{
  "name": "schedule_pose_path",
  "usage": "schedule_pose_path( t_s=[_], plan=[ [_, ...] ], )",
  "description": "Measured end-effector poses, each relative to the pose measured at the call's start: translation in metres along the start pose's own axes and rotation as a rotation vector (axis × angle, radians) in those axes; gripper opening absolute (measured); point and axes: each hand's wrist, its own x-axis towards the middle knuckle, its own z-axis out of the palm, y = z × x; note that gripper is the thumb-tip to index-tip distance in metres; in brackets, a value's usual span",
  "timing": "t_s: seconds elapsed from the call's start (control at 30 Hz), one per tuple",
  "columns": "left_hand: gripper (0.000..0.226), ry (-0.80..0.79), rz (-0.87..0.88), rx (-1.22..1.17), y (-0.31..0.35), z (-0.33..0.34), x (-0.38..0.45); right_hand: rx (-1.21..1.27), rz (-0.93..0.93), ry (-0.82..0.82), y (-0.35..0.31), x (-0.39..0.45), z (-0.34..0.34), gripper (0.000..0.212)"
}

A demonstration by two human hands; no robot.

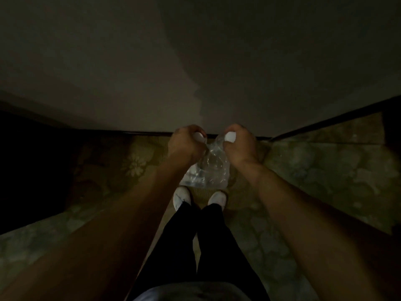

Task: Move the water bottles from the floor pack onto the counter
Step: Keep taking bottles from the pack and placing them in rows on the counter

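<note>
Bottles of water in their clear plastic pack (pixel 205 172) sat on the floor directly in front of the person's white shoes (pixel 181 197), and from where I stood the room was so dim that the individual bottles could hardly be told apart through the shiny wrap. Nearest to me were the dark trousers (pixel 195 246) and both bare forearms reaching forward and down. Beyond the shoes lay the pack, resting on a patterned floral carpet (pixel 325 166) and close to the foot of the wall. Above the pack, the left hand (pixel 184 142) and the right hand (pixel 238 144) were each closed tight on a bunch of the loose wrap at its top, the film stretched and crinkled between them. The two fists were near each other but apart, with the pulled-up plastic running down from them to the body of the pack below. Pale painted thumbnails showed on both hands, pressed against the film. Farthest off, a dark skirting strip (pixel 130 132) ran along the floor edge, and a plain wall (pixel 195 51) rose behind it in shadow.
</note>
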Motion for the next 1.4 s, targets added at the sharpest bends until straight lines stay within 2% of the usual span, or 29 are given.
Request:
schedule_pose_path(
  t_s=[0.3, 0.43, 0.53, 0.67, 0.87, 1.03, 1.13, 1.23, 1.4],
  plan=[
    [0.02, -0.043, 0.274, 0.188, 0.055, -0.08, -0.031, 0.001, -0.124, -0.034, -0.092, -0.022, -0.07, 0.022],
    [0.031, -0.02, 0.371, 0.229, 0.073, -0.117, -0.036, 0.063, -0.143, -0.069, -0.12, -0.026, -0.093, 0.024],
    [0.038, 0.037, 0.463, 0.244, 0.09, -0.146, -0.041, 0.138, -0.166, -0.023, -0.144, -0.032, -0.113, 0.023],
    [0.051, 0.16, 0.488, 0.212, 0.117, -0.182, -0.057, 0.166, -0.239, 0.047, -0.185, -0.046, -0.142, 0.018],
    [0.035, 0.32, 0.576, 0.047, 0.141, -0.232, -0.088, 0.129, -0.47, 0.023, -0.247, -0.075, -0.179, 0.018],
    [0.028, 0.373, 0.709, 0.068, 0.162, -0.291, -0.126, 0.061, -0.677, -0.025, -0.297, -0.104, -0.224, 0.018],
    [0.028, 0.378, 0.71, 0.058, 0.174, -0.318, -0.147, -0.014, -0.812, -0.131, -0.329, -0.126, -0.244, 0.016],
    [0.025, 0.436, 0.636, -0.045, 0.177, -0.34, -0.164, -0.063, -0.889, -0.247, -0.357, -0.141, -0.251, 0.02],
    [0.027, 0.523, 0.558, -0.217, 0.16, -0.361, -0.186, -0.037, -0.981, -0.301, -0.382, -0.15, -0.239, 0.022]
  ],
)
